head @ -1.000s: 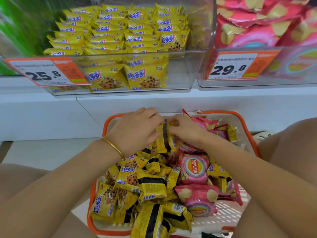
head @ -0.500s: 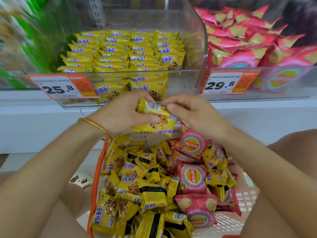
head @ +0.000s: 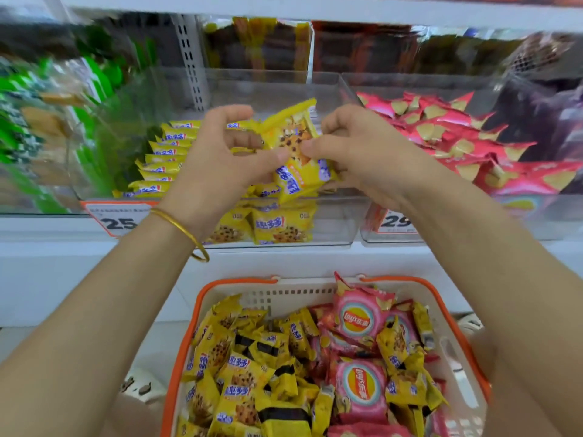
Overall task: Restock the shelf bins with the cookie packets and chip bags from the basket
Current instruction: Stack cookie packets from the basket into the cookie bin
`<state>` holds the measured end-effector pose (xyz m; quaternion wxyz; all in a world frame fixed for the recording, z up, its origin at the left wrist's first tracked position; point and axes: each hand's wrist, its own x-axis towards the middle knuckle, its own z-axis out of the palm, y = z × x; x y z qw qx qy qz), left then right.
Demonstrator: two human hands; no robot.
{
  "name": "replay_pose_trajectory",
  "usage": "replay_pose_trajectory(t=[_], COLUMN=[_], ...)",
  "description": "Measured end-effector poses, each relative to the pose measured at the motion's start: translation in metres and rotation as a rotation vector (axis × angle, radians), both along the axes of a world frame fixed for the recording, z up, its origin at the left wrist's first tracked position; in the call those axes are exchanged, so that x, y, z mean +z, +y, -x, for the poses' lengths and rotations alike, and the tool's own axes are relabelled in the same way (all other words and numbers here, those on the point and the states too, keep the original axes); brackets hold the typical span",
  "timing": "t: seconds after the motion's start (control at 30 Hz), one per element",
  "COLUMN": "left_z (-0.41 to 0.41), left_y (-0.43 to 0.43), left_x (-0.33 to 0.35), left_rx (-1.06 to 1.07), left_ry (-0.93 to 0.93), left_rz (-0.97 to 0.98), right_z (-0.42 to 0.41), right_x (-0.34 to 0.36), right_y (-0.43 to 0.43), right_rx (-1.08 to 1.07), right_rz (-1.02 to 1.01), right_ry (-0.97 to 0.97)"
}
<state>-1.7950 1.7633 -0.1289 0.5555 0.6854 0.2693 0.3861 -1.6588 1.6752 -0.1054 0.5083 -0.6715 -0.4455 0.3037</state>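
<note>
Here left hand [head: 220, 162] and right hand [head: 362, 159] pinch a cookie packet [head: 291, 134] together.

Bright, even light, with only soft shadows. The basket [head: 239, 281] looks sharp. Up above it and to its left, the green packs [head: 94, 83] are smeared and very blurry.

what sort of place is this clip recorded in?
Most likely a shop's snack aisle. Orange price tags sit on the fronts of clear shelf bins stocked with yellow cookie packets and pink chip bags, and an orange-rimmed shopping basket of the same snacks sits below.
</note>
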Motion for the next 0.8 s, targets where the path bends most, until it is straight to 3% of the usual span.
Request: replay_pose_trajectory(t=[0.13, 0.3, 0.33, 0.43, 0.5, 0.57, 0.67, 0.73, 0.8], left_z=[-0.004, -0.011, -0.013, -0.016, -0.019, -0.023, -0.03, -0.032, -0.035], left_y=[0.014, 0.029, 0.03, 0.031, 0.029, 0.028, 0.029, 0.028, 0.025], left_x=[-0.001, -0.01, -0.01, -0.008, -0.007, -0.01, -0.015, -0.015, -0.016], left_rx=[0.081, 0.057, 0.062, 0.085, 0.108, 0.124, 0.144, 0.064, -0.124], left_ry=[-0.088, 0.132, 0.155, 0.227, 0.274, 0.283, 0.349, 0.533, 0.742], left_rz=[-0.096, -0.199, -0.236, -0.446, -0.561, -0.546, -0.552, -0.705, -0.726], right_z=[0.001, -0.007, -0.011, -0.022, -0.023, -0.025, -0.029, -0.027, -0.021], right_x=[0.003, -0.007, -0.008, -0.001, 0.007, 0.01, 0.012, 0.013, 0.009], right_y=[0.014, 0.03, 0.031, 0.031, 0.032, 0.035, 0.036, 0.036, 0.043], right_rx=[0.074, -0.018, -0.042, -0.09, 0.025, 0.092, -0.088, -0.202, -0.178], right_rz=[-0.035, -0.044, -0.018, -0.038, 0.002, 0.132, 0.321, 0.414, 0.515], right_ry=[-0.024, 0.137, 0.049, -0.569, -0.842, -1.03, -1.235, -1.361, -1.393])
